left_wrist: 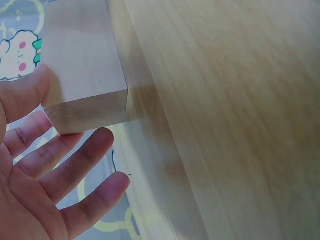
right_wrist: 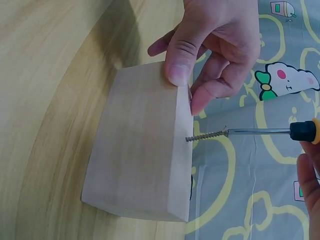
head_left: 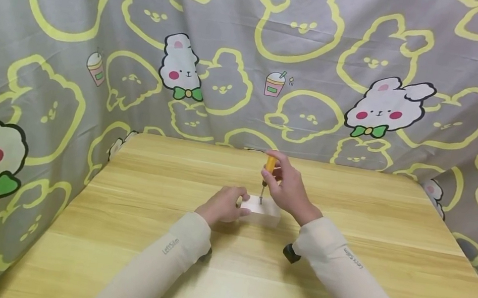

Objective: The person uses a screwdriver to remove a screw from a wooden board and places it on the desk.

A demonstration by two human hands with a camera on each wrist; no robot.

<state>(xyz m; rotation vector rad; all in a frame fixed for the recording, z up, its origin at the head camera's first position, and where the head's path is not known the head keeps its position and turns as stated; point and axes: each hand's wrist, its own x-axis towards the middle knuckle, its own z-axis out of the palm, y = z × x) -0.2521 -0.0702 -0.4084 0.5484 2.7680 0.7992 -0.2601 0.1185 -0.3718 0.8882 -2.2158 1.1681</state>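
A pale wooden block (head_left: pixel 263 218) lies on the table. My left hand (head_left: pixel 223 205) grips its left end, thumb against the near side and fingertips at the far side; in the left wrist view two fingers (left_wrist: pixel 95 200) are held off it. Above the block, my right hand (head_left: pixel 290 187) holds an upright screwdriver (head_left: pixel 270 163) with a yellow handle and black collar. The right wrist view shows the shaft's tip at the head of a screw (right_wrist: pixel 206 135). That screw stands point-down at the block's upper face, most of its thread exposed.
The wood-grain table (head_left: pixel 123 255) spreads around the block. A grey curtain (head_left: pixel 238 26) with yellow outlines and white cartoon rabbits hangs behind the table and along both sides. A small black object (head_left: pixel 291 253) is at the right cuff.
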